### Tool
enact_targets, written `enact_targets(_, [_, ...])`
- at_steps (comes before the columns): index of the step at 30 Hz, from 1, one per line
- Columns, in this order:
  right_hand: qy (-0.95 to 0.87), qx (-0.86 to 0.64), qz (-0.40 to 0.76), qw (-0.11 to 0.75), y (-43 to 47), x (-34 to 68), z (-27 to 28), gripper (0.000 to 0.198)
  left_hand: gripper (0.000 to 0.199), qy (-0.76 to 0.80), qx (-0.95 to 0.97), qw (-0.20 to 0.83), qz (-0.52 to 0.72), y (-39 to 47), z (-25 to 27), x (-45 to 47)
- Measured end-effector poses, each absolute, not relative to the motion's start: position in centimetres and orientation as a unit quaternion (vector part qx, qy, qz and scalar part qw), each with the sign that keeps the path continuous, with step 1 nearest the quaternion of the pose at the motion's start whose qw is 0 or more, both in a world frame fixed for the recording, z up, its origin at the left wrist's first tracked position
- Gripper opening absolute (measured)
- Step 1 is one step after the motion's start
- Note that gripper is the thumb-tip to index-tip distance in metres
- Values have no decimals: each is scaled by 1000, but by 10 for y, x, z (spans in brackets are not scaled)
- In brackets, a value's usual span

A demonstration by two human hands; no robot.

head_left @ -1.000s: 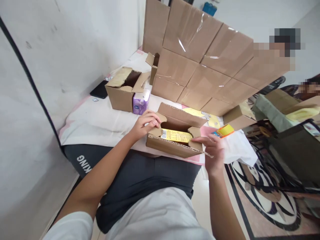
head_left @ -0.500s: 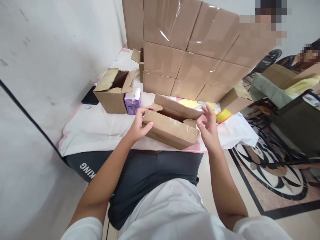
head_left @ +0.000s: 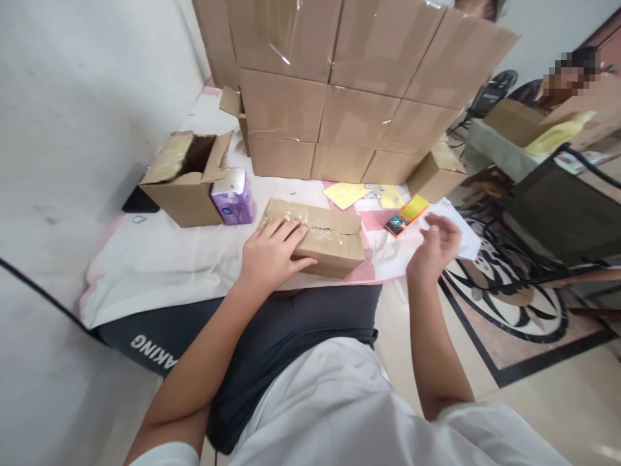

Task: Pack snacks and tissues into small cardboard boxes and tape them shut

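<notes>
With flaps folded shut, left hand (head_left: 272,254) presses flat on small carton (head_left: 324,234); right hand (head_left: 435,244) hovers empty, fingers loosely curled; sealing step likely, next needs tape.

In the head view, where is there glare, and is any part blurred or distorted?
Head view: glare streaks on the tape of the stacked boxes; the right hand is motion-blurred, while the left hand on the closed box is sharp; the wide lens bends the edges.
</notes>
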State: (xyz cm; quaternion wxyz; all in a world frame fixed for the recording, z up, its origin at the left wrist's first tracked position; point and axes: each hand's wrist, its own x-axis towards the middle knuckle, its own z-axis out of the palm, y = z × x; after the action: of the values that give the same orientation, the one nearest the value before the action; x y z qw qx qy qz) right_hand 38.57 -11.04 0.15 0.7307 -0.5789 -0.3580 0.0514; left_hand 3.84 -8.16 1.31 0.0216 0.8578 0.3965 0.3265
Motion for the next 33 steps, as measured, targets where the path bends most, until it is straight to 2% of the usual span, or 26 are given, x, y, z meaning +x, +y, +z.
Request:
enact_targets(1, [-272,-603,50,749,-104,415,-1,29,64,414,861,4,295,-84,18,43])
enact_targets(3, [-215,-629,77,743,-89,467,-3,29,71,441,865,-28,237,-87,28,53])
enact_targets(6, [-220,-642,148,720,-61,505,-9,22,77,462,862,-57,199,-82,33,66])
enact_targets(9, [-250,-642,191,699,-34,500,-22,21,76,454,858,-65,230,-64,29,77])
enact_targets(14, [-321,-610,203,695,-24,466,-33,21,65,438,837,-75,319,-36,15,87])
enact_targets(17, [-365,-569,190,712,-51,433,-26,29,35,384,837,-65,385,-49,4,102])
enact_targets(19, [-406,-534,195,716,-81,402,-21,35,26,338,852,-21,399,-71,-2,121])
enact_targets(23, [-515,-456,198,699,-148,345,-17,33,37,297,853,150,403,-122,-3,164])
enact_targets(26, [-570,-445,122,680,-184,331,-20,39,28,239,816,314,422,-152,0,181])
enact_targets(28, [-602,-435,56,667,-197,335,-21,44,29,218,784,387,433,-167,-2,185])
enact_targets(30, [-620,-423,6,661,-203,342,-20,43,31,232,756,425,440,-179,-5,188])
enact_targets(33, [-623,-415,-36,662,-206,352,-16,43,29,276,758,422,414,-190,-3,191])
